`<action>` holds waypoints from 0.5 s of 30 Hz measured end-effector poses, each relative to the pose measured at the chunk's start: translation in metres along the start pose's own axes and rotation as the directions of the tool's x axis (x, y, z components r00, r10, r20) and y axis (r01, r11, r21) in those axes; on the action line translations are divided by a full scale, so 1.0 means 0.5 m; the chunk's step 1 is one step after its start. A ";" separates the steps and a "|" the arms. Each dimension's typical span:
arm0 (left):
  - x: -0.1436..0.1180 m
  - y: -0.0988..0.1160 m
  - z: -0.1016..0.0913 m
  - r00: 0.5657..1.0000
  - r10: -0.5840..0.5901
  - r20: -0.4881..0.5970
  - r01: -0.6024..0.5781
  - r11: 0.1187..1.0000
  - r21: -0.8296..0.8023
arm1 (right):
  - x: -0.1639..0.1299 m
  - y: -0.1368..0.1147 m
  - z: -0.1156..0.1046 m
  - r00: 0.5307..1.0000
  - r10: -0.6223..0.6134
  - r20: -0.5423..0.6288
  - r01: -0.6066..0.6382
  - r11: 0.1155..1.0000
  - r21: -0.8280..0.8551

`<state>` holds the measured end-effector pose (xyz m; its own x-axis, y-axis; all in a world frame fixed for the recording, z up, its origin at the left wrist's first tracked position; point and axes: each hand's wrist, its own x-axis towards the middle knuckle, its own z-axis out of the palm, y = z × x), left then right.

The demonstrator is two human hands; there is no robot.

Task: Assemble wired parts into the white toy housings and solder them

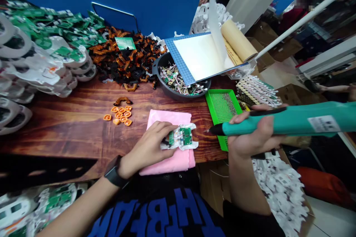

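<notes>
My left hand (152, 144) grips the left end of a white plastic housing (194, 144), which lies on a folded pink cloth (167, 164). Green circuit boards (186, 136) sit inside the housing, and my fingers cover part of it. My right hand (254, 139) is wrapped round a teal electric screwdriver (294, 118) with a black nose. Its tip points left, a short way to the right of the housing and apart from it. Under the screwdriver's nose stands a green tray (210, 98) with many small metal screws (228, 103).
Small orange parts (121, 110) lie left of the cloth. Behind are piled orange-and-black pieces (125, 63), green boards (63, 22), white shells (41, 66) and a dark basin (178, 96) of wired parts under a blue cutting mat (182, 63). White parts (280, 189) fill a box at lower right.
</notes>
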<state>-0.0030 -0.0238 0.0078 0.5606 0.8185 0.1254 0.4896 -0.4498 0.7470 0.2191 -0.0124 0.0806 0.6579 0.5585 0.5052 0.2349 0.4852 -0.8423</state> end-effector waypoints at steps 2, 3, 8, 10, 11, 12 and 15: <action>-0.016 -0.013 -0.020 1.000 0.014 0.024 -0.015 1.000 0.025 | 0.064 0.025 -0.001 0.972 -0.175 -0.158 0.173 0.985 -0.029; -0.024 -0.021 -0.027 0.999 0.020 0.041 -0.021 0.999 0.040 | 0.095 0.045 -0.004 0.954 -0.228 -0.197 0.221 0.974 -0.057; -0.036 -0.042 -0.007 0.997 0.075 -0.021 -0.071 0.986 0.148 | 0.198 0.159 -0.018 0.951 -0.211 -0.224 0.203 0.977 -0.061; -0.028 -0.039 0.016 0.992 0.077 -0.102 -0.056 0.979 0.198 | 0.212 0.191 -0.013 0.962 -0.179 -0.206 0.172 0.984 -0.052; -0.023 -0.036 0.025 0.989 0.070 -0.131 -0.041 0.976 0.213 | 0.215 0.202 -0.009 0.967 -0.166 -0.194 0.160 0.986 -0.046; -0.019 -0.034 0.031 0.987 0.063 -0.148 -0.029 0.975 0.219 | 0.217 0.210 -0.004 0.971 -0.155 -0.184 0.151 0.988 -0.038; -0.009 -0.031 0.031 0.989 0.050 -0.140 -0.023 0.981 0.194 | 0.214 0.222 0.009 0.980 -0.135 -0.147 0.135 0.991 -0.015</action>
<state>-0.0027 -0.0259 -0.0148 0.4859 0.8366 0.2529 0.5969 -0.5290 0.6032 0.3127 0.1041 0.0420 0.7178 0.3829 0.5815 0.3322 0.5456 -0.7694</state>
